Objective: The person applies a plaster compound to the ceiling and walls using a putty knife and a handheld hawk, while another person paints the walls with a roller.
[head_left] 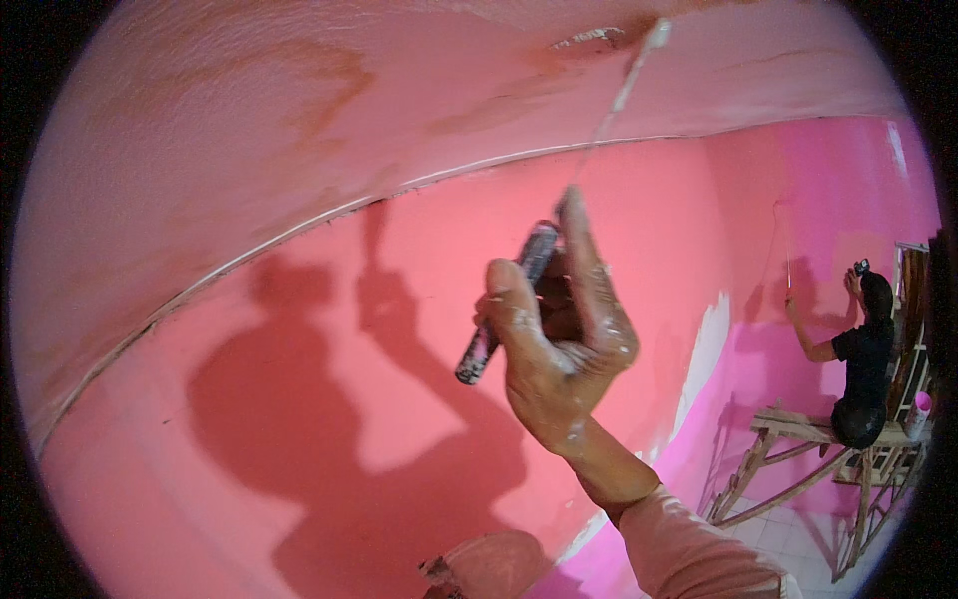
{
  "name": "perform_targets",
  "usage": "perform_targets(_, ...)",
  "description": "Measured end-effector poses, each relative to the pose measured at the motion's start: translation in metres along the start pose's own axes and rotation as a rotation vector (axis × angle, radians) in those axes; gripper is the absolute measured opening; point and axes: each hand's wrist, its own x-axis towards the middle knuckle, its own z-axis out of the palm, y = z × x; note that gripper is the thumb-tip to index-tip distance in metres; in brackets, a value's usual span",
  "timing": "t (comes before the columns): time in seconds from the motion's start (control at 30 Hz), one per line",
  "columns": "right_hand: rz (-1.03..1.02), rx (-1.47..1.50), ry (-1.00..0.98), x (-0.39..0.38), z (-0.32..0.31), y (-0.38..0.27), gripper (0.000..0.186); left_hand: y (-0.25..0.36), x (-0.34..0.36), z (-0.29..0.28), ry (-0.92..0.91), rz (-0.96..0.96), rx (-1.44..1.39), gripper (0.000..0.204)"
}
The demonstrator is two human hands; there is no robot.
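Note:
My right hand (569, 349), flecked with white, is raised in the middle of the view. Its fingers close around the dark, paint-spotted handle of a putty knife (624, 90), and the index finger stretches along it. The thin blade is seen nearly edge-on, and its white-smeared tip is up at the pink ceiling (399, 60), beside a rough whitish patch (594, 40). Low in the view is a rounded pinkish piece (499, 564) with a dark, speckled edge; I cannot make out what it is. My left hand does not show.
A pink wall (619, 250) bearing my shadow meets the ceiling along a pale, cracked line. Far right, another person (863, 349) sits on a wooden trestle scaffold (798, 424), holding a long thin-handled tool toward the wall. Beside them stands a pink-and-white container (916, 417).

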Motion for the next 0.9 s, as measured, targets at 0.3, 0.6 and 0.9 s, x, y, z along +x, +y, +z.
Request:
perform_targets(0.3,0.106,-0.042,-0.240,-0.022,0.010,0.018,0.049,0.003,-0.003,0.005,-0.040,-0.049,0.041,0.017)
perform_targets(0.6,-0.263,-0.164,0.115,-0.006,0.013,0.055,0.052,-0.002,0.007,-0.009,-0.013,-0.012,0.047,0.019)
perform_targets(0.9,-0.462,-0.124,0.162,0.032,0.058,0.123,0.047,0.004,0.007,-0.001,-0.012,-0.021,0.034,0.021)
